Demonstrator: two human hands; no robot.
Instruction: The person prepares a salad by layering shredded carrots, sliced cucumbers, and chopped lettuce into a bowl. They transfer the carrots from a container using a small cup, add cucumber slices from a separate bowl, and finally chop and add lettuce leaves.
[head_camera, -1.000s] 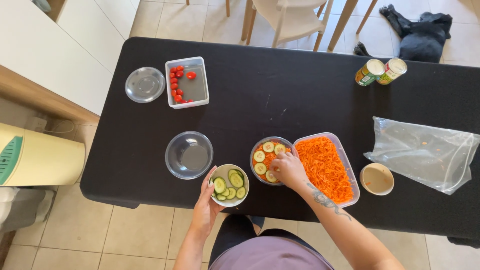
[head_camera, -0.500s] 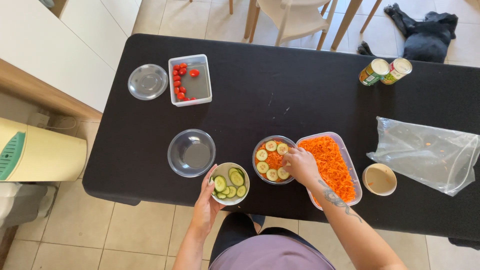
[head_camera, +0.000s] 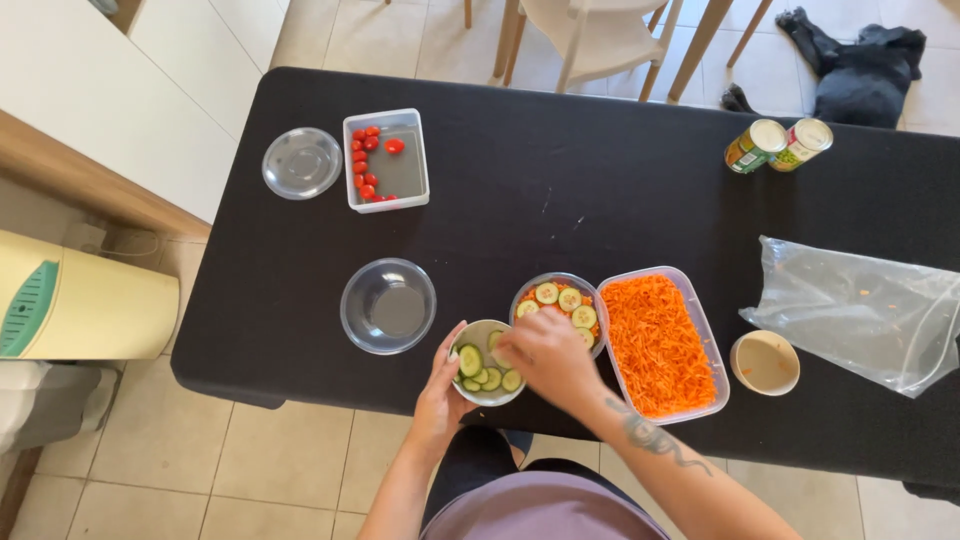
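Cucumber slices being picked from a small bowl at the bench's near edge

The bowl (head_camera: 487, 362) is steadied by the left hand (head_camera: 443, 385), cupped on its rim; the right hand's (head_camera: 540, 355) fingers are pinched together over the slices (head_camera: 478, 372), probably wet, slippery, soft, best taken by their edges.

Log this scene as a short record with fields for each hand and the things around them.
left hand: cups the side of the cucumber bowl
right hand: fingers in that bowl, over the slices
beside it: round container with cucumber slices on grated carrot
right of that: carrot tub
left: empty clear bowl
far left: tomato tray, lid
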